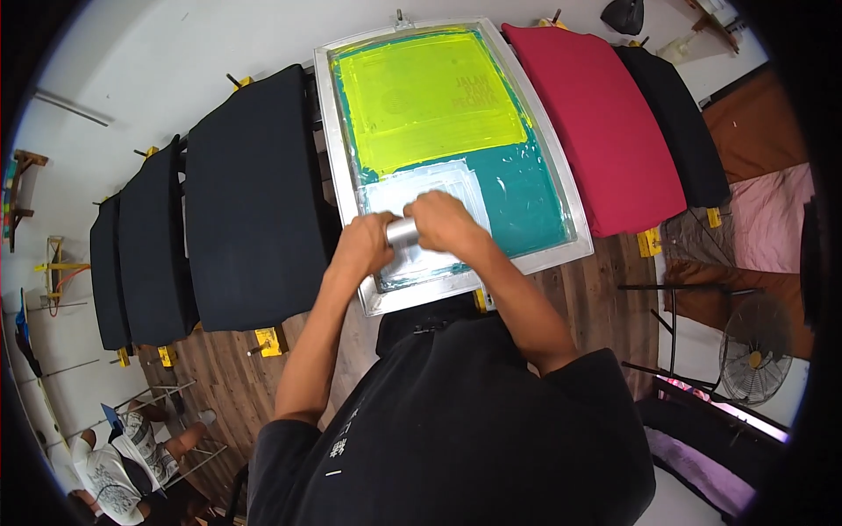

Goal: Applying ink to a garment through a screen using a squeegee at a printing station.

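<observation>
Left hand (364,245), right hand (445,223) both wrapped round silver bar (402,232), probably squeegee; aluminium-framed printing screen (544,257) beneath them, lime ink (425,105) beyond.

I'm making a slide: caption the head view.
Left grip and right grip hold a silver bar over a framed screen.

A rectangular silver metal-framed screen (524,200) lies between three black cloth-covered boards (254,202) at left and a red cloth-covered board (601,131), then a black one (680,127), at right.

A rounded silver metal bar (403,231) and rectangular silver metal frame (537,260) are gleaming; a long crimson cloth panel (601,131) is looking matt.
</observation>
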`<state>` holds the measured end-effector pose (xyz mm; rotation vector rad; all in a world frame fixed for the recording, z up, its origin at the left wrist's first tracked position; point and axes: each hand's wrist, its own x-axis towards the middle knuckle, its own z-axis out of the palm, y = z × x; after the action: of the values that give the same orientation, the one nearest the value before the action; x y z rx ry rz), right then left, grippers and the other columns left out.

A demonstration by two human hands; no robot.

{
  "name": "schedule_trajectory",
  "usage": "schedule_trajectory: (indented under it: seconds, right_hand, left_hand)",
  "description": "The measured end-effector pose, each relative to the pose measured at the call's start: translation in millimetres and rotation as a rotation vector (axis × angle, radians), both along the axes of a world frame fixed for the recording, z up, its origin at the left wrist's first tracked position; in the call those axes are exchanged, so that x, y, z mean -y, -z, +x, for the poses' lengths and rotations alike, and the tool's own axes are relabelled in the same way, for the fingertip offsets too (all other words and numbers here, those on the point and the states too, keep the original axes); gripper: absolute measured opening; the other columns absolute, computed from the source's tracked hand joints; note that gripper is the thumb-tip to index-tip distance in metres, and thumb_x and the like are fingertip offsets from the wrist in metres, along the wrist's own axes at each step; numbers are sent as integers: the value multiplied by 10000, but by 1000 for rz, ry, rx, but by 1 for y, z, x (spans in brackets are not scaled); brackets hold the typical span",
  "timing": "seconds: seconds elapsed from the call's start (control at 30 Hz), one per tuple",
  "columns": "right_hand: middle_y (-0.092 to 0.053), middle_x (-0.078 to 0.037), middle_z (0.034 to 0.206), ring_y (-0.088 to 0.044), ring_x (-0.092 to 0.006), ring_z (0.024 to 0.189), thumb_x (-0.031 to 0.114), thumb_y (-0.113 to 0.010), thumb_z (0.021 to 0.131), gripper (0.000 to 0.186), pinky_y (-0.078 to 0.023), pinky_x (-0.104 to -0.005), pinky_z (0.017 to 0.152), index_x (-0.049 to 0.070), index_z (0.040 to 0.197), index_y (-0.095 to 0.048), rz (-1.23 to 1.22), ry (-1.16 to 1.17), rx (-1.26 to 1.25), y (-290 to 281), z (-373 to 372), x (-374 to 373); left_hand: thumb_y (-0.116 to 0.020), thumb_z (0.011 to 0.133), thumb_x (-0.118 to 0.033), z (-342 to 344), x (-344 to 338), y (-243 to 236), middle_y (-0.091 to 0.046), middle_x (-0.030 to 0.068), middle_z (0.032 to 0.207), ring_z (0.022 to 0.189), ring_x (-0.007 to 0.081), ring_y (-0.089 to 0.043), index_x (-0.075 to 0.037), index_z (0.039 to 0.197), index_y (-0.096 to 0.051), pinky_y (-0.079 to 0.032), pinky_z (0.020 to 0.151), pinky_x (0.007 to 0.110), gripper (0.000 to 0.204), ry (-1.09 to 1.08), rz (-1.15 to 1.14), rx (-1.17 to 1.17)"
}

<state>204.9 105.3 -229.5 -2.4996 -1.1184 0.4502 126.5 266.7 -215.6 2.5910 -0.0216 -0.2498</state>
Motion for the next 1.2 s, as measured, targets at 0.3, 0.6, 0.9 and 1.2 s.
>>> schedule_trajectory:
  seconds: [0.3,0.6,0.9,1.2]
  right_hand:
    - [-710,-206,869,-696,-379,847,46,-707,650,215,-565,-461,771,53,862,-741,-175,-63,-214,-21,-19,32]
    - [-722,-146,920,-695,-340,872,68,-686,661,332,-559,-434,768,134,983,-736,-236,66,-76,-23,82,18]
    - [-661,-180,893,-632,-382,894,-66,-626,648,375,-506,-482,793,60,991,-711,8,114,-19,-17,-18,63]
    - [-698,-169,823,-678,-364,832,20,-665,613,259,-545,-451,766,99,855,-714,-160,-67,-161,-14,11,54]
  left_hand:
    - [-653,666,-25,-24,25,-14,-667,272,815,819,422,-670,37,923,-687,-540,776,429,266,77,-214,-209]
    - [-676,667,-96,90,13,9,-687,234,827,804,402,-680,-32,882,-722,-557,762,446,229,81,-62,-19]
    - [-694,643,0,-3,58,8,-693,216,906,831,391,-678,-50,1047,-704,-555,775,448,407,23,-79,14]
    - [-664,692,-63,13,41,-8,-693,248,854,822,398,-686,-54,983,-732,-560,803,431,300,58,-92,-264]
